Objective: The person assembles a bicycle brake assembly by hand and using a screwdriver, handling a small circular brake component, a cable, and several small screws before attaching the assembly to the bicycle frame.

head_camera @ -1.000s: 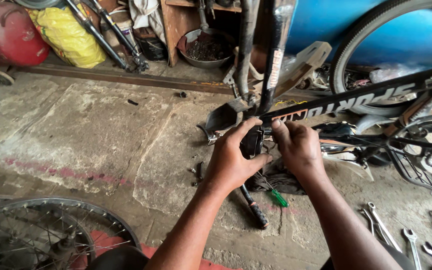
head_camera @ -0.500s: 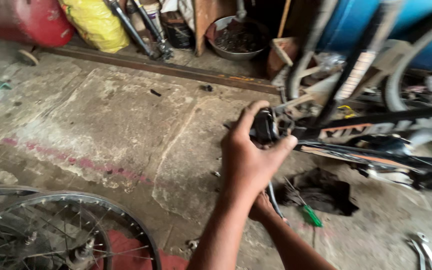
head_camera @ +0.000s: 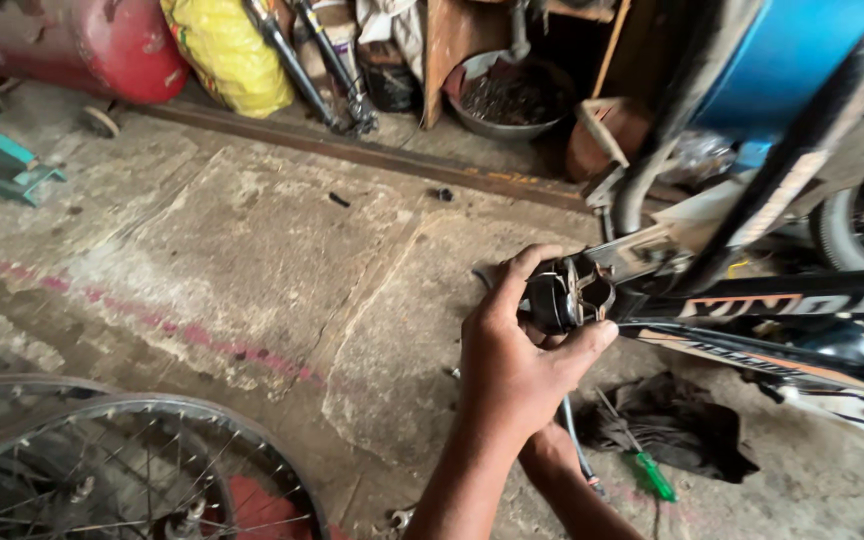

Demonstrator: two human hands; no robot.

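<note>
Head view shows the left hand (head_camera: 512,375) gripping the bike frame's bottom bracket (head_camera: 562,295), probably mid-fitting; right hand (head_camera: 552,455) hides beneath, its grip unclear.

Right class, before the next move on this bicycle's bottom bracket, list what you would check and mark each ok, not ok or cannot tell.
1. Left hand grips the bottom bracket: ok.
2. Right hand clear of pinch points: cannot tell, hidden under the left forearm.
3. Bicycle frame steadily supported: cannot tell.
4. Green-handled screwdriver within reach on the floor: ok.
5. Loose wheel apart from the hands: ok.
6. Dark rag lies free of the frame: ok.
</note>
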